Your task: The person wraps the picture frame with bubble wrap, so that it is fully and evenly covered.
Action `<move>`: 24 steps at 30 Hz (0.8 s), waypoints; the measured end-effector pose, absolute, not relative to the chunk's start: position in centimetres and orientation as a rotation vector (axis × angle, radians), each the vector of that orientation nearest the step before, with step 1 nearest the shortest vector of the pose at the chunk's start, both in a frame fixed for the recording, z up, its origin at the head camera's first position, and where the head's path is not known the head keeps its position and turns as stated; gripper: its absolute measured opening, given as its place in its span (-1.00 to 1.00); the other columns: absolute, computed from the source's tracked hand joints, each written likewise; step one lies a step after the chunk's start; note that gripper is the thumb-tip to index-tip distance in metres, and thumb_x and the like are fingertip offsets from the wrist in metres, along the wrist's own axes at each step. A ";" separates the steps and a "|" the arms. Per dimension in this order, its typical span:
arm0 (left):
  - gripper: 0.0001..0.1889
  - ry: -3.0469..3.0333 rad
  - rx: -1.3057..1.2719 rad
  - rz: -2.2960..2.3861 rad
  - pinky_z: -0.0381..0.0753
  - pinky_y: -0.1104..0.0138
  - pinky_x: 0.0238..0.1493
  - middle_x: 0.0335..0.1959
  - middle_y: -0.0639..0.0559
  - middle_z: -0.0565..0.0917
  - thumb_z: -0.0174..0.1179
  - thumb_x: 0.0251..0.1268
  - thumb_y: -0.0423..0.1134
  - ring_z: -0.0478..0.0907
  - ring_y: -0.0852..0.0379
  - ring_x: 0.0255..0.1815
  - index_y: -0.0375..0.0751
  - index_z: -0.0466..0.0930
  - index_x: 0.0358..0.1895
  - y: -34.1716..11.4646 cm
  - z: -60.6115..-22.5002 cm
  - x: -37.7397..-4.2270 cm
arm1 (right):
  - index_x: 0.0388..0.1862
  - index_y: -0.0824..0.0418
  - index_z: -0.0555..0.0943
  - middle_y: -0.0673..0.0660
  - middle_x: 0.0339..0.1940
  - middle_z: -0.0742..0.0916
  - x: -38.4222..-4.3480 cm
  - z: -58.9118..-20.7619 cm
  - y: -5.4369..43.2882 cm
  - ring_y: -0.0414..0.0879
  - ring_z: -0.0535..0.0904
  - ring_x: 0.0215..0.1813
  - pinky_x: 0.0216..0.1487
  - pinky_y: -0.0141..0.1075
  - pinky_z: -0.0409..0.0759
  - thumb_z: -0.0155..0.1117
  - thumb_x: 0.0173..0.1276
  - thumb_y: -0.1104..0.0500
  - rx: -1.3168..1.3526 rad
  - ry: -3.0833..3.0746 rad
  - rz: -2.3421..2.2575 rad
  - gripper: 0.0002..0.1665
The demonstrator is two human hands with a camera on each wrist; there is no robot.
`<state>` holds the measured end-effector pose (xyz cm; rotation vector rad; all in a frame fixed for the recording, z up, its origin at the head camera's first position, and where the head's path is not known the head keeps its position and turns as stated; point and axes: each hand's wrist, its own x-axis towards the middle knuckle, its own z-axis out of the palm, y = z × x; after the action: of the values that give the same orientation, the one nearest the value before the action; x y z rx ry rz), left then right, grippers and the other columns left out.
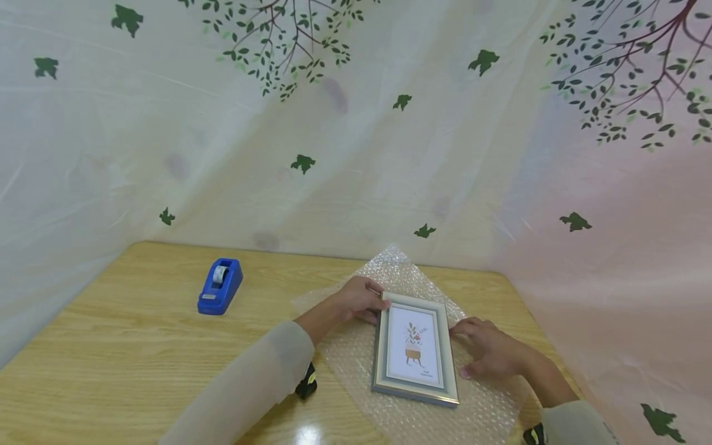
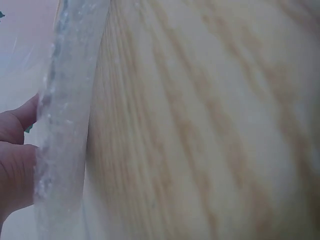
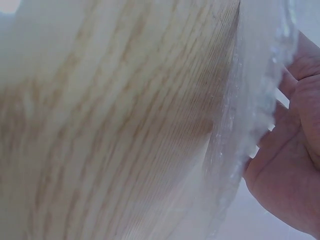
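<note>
A picture frame [image 1: 414,346] with a pale, silvery border and a potted-plant print lies face up, slightly turned, on a sheet of bubble wrap [image 1: 356,364]. My left hand [image 1: 361,300] grips its upper left corner, thumb over the front edge and fingers along the side. At the opposite side, my right hand [image 1: 492,349] has its fingertips right at the frame's right edge, with the thumb lower down over the wrap. In the left wrist view the bubble wrap [image 2: 67,120] partly hides the fingers; in the right wrist view the wrap [image 3: 250,100] covers the fingertips.
A blue tape dispenser [image 1: 220,286] with a roll of tape stands on the wooden table [image 1: 139,346], left of the wrap. Behind the table hangs a pale curtain [image 1: 356,173] printed with leaves and branches. The wrap's far corner reaches the table's back edge.
</note>
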<state>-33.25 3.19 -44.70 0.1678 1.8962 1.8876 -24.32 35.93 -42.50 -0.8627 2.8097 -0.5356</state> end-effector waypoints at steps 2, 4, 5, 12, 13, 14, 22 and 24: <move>-0.56 1.900 0.170 1.899 0.77 0.18 -0.36 -0.24 -0.24 0.73 0.42 0.19 -0.51 0.75 -0.01 -0.41 -0.47 0.52 0.13 3.1 -44.8 -33.3 | 0.28 0.17 0.56 0.21 0.28 0.55 -24.4 -42.5 36.0 0.34 0.40 0.30 0.26 0.39 0.33 0.67 -0.01 -0.05 -0.853 2.809 -0.528 -0.13; -0.58 1.909 0.180 1.899 0.77 0.15 -0.32 -0.22 -0.23 0.73 0.43 0.17 -0.53 0.76 -0.04 -0.37 -0.46 0.56 0.11 2.9 -44.8 -33.3 | 0.28 0.17 0.56 0.21 0.28 0.55 -24.5 -42.6 36.1 0.35 0.40 0.30 0.26 0.40 0.33 0.66 0.00 -0.05 -0.853 2.809 -0.524 -0.14; -0.58 1.918 0.185 1.896 0.78 0.15 -0.31 -0.21 -0.23 0.72 0.43 0.17 -0.53 0.77 -0.05 -0.36 -0.47 0.57 0.11 2.8 -44.7 -33.3 | 0.28 0.17 0.56 0.21 0.28 0.55 -24.5 -42.6 36.1 0.36 0.40 0.31 0.26 0.40 0.32 0.66 0.00 -0.05 -0.852 2.811 -0.519 -0.14; -0.52 1.971 0.190 1.850 0.77 0.15 -0.22 -0.09 -0.23 0.72 0.42 0.17 -0.56 0.77 -0.09 -0.24 -0.48 0.59 0.19 2.7 -44.2 -33.2 | 0.28 0.14 0.56 0.20 0.29 0.55 -24.7 -42.7 36.1 0.35 0.38 0.32 0.27 0.40 0.31 0.67 0.00 -0.07 -0.828 2.805 -0.520 -0.14; -0.52 1.988 0.196 1.838 0.77 0.15 -0.22 -0.08 -0.23 0.72 0.41 0.17 -0.57 0.77 -0.09 -0.22 -0.48 0.58 0.20 2.8 -44.1 -33.1 | 0.28 0.14 0.56 0.19 0.29 0.55 -24.7 -42.7 36.2 0.34 0.39 0.32 0.27 0.40 0.32 0.67 0.00 -0.07 -0.828 2.803 -0.521 -0.14; -0.51 2.008 0.203 1.823 0.77 0.15 -0.23 -0.09 -0.24 0.72 0.41 0.17 -0.57 0.77 -0.10 -0.21 -0.48 0.58 0.21 2.9 -44.0 -33.1 | 0.28 0.15 0.56 0.19 0.29 0.55 -24.7 -42.6 36.2 0.34 0.39 0.32 0.27 0.39 0.32 0.67 0.00 -0.07 -0.830 2.803 -0.525 -0.14; -0.54 2.196 0.300 1.710 0.77 0.23 -0.33 -0.21 -0.29 0.75 0.38 0.15 -0.57 0.78 -0.08 -0.29 -0.57 0.59 0.16 3.4 -43.7 -33.1 | 0.28 0.17 0.56 0.19 0.27 0.56 -24.5 -42.6 36.1 0.30 0.40 0.27 0.23 0.33 0.36 0.67 0.00 -0.04 -0.876 2.808 -0.527 -0.14; -0.54 2.210 0.311 1.705 0.77 0.23 -0.34 -0.21 -0.29 0.75 0.38 0.14 -0.58 0.77 -0.08 -0.30 -0.58 0.58 0.15 3.4 -43.7 -33.1 | 0.28 0.18 0.56 0.20 0.26 0.57 -24.5 -42.6 36.0 0.31 0.41 0.26 0.22 0.33 0.37 0.67 0.00 -0.04 -0.898 2.809 -0.524 -0.15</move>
<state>-33.11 3.41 -43.68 0.3111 2.2097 1.7054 -24.49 36.00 -42.59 -0.8976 2.8095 -0.5237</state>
